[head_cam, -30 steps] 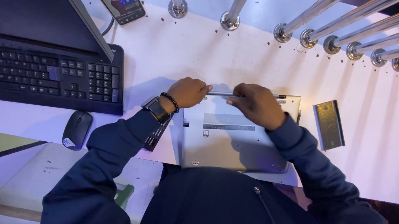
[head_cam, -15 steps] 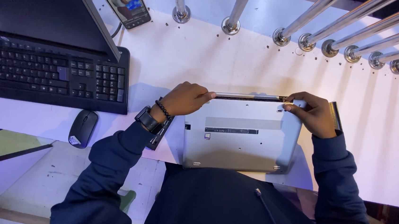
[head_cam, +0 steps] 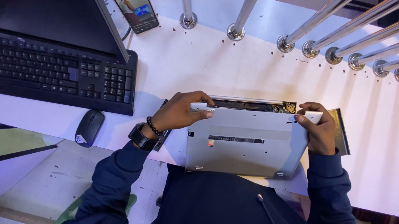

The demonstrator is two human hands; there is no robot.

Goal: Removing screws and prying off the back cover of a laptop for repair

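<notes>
Head view: a person sits at a white desk (head_cam: 233,62), both hands on an upturned silver laptop (head_cam: 244,144).
Laptop position: it lies bottom-up at the desk's near edge, just before the person's body; its bottom cover (head_cam: 248,122) is lifted at the far edge, and a strip of circuit board (head_cam: 260,105) shows in the gap.
Left hand (head_cam: 178,112): fingers curled shut around the cover's far-left corner.
Right hand (head_cam: 319,128): thumb and fingers pinched on the far-right corner.
Handling: the cover looks thin, light and stiff but bendable; the corners and edges seem the safest hold, and the exposed board looks fragile.
Nearby: black keyboard (head_cam: 49,74), black mouse (head_cam: 89,127), phone (head_cam: 134,8), chrome rails (head_cam: 367,13).
</notes>
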